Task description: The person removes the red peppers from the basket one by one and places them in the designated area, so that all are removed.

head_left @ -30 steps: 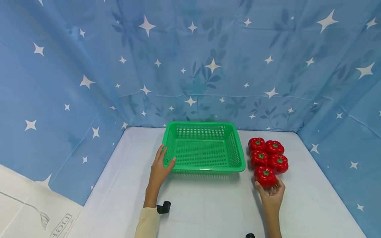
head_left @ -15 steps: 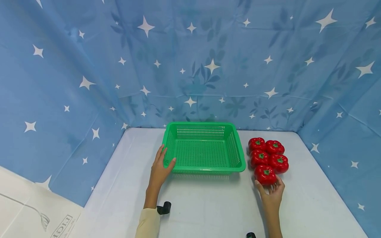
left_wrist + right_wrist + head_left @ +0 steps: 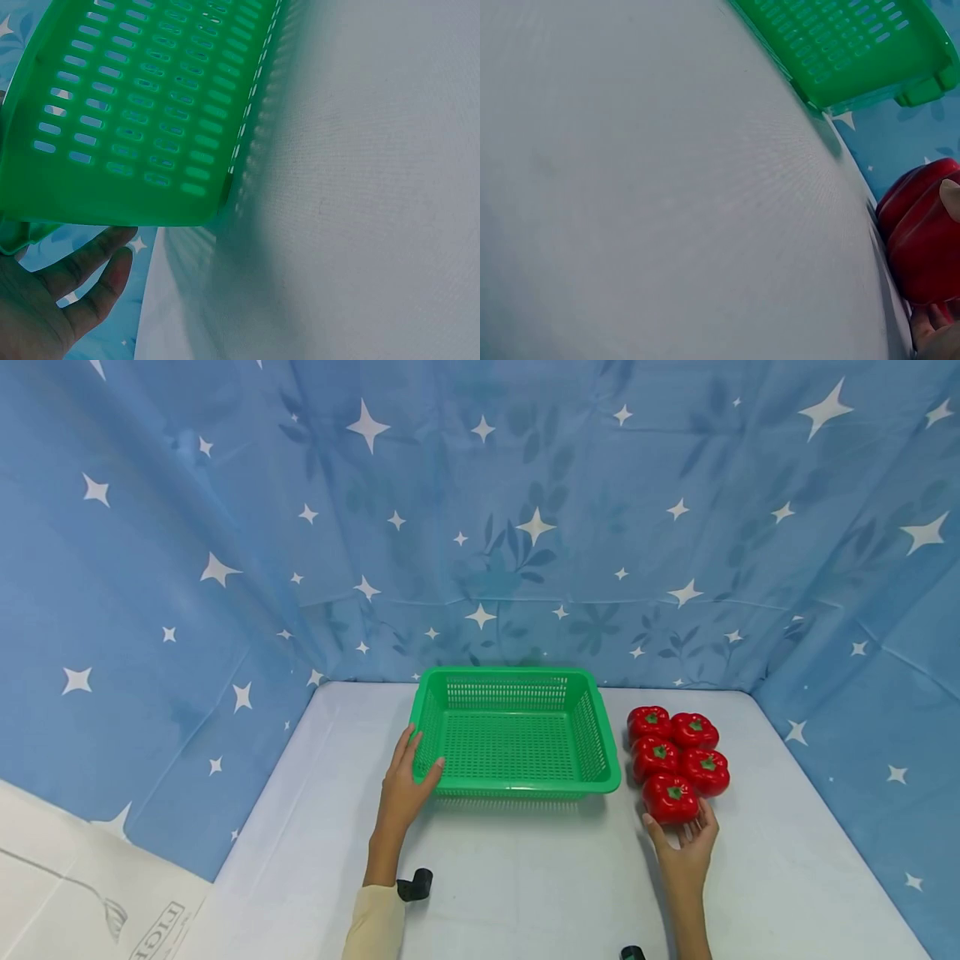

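Several glossy red bell peppers stand grouped to the right of a green plastic basket (image 3: 517,789) in the head view. My right hand (image 3: 687,852) holds the nearest bell pepper (image 3: 670,799), thumb on its left and fingers at its right and near side. In the right wrist view this pepper (image 3: 926,240) lies between thumb and fingers, partly cut off by the frame edge. My left hand (image 3: 402,789) grips the basket's near left corner, thumb over the rim. In the left wrist view, fingers (image 3: 79,266) extend beside the basket's end wall; most of the thumb is out of view.
Behind the held pepper sit a right-hand pepper (image 3: 705,772), a left one (image 3: 655,758) and others farther back. A white-covered table (image 3: 525,877) bears everything. Blue star-patterned curtains (image 3: 450,527) enclose its back and sides. A black wrist fitting (image 3: 416,885) shows at the left sleeve.
The right hand and its pepper have shifted slightly away from the person, close against the other peppers. The left hand and the basket stay in place.
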{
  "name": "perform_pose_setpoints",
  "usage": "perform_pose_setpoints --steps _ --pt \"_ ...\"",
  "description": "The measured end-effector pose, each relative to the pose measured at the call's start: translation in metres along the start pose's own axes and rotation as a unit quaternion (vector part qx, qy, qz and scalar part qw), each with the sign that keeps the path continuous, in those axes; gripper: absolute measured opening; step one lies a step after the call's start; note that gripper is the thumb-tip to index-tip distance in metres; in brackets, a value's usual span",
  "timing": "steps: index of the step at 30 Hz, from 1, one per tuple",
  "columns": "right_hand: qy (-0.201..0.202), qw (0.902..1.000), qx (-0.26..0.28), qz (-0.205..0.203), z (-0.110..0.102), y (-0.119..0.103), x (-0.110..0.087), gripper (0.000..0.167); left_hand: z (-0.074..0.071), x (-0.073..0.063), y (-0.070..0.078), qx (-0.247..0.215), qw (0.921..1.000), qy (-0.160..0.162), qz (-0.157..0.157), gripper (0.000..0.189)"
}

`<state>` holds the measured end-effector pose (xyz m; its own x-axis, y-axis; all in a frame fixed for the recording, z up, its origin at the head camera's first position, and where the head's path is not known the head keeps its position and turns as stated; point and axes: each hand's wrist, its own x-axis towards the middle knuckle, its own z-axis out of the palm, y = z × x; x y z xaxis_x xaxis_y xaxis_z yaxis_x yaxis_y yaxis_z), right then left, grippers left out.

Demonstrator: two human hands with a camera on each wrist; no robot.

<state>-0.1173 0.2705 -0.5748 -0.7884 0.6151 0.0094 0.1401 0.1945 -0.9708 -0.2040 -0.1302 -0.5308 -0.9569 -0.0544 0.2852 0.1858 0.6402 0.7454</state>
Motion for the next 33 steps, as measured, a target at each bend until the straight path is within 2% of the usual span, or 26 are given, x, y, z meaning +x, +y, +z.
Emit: perform_pose_setpoints --steps 9,22,25,29,33 --pt "0.009 0.9999 0.010 0.005 -0.002 -0.001 -0.002 0.095 0.001 0.001 0.000 0.005 0.9998 0.012 0.014 0.071" --pt "0.040 0.9990 0.017 0.000 -0.004 0.000 -0.002 0.087 0.002 0.003 -0.001 0.009 1.0000 0.001 0.002 0.073" --pt "0.058 0.9981 0.021 0.003 -0.004 0.000 0.000 0.084 0.001 0.005 -0.001 0.013 0.9999 0.001 0.006 0.072" --pt "0.103 0.9942 0.029 -0.008 -0.007 -0.004 0.000 0.073 0.001 0.005 -0.001 0.015 0.9998 0.001 0.009 0.073" --pt "0.152 0.9870 0.034 -0.040 -0.011 -0.016 0.000 0.062 0.001 0.004 -0.001 0.015 0.9998 0.003 0.013 0.072"
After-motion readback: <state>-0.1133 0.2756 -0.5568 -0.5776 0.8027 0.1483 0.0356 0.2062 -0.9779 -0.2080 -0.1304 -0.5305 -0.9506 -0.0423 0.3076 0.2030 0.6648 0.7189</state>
